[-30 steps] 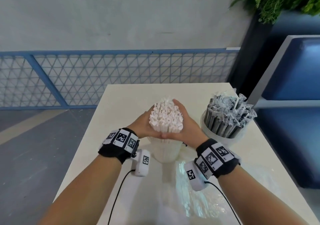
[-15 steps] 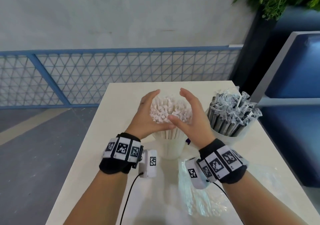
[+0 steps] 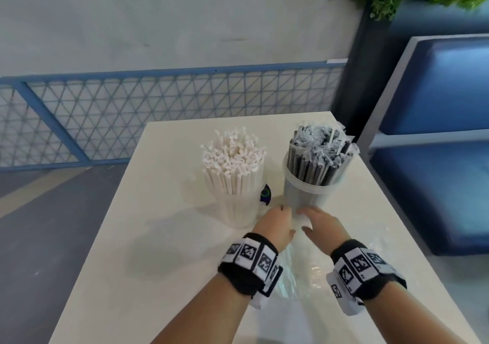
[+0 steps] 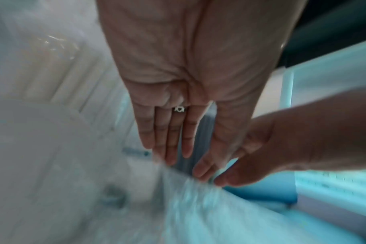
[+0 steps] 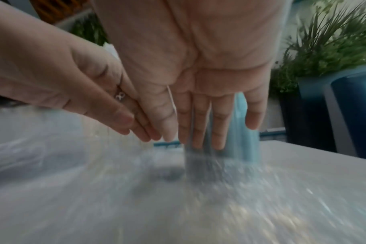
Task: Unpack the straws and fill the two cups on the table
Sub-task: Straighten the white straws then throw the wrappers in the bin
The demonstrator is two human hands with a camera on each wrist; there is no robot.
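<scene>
Both cups look full: white paper straws (image 3: 232, 163) in one, black wrapped straws (image 3: 317, 158) in the other. Both hands (image 3: 299, 224), fingers straight and holding nothing, reach toward the empty plastic wrapper (image 3: 304, 272) on the tabletop (image 3: 158, 237).

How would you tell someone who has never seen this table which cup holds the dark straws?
Start at the pale table in front of the blue mesh railing. Two translucent cups stand side by side on it; take the right-hand cup, nearest the blue bench. Its straws are dark grey in clear wrappers, while the neighbouring cup holds white paper-wrapped straws.
</scene>
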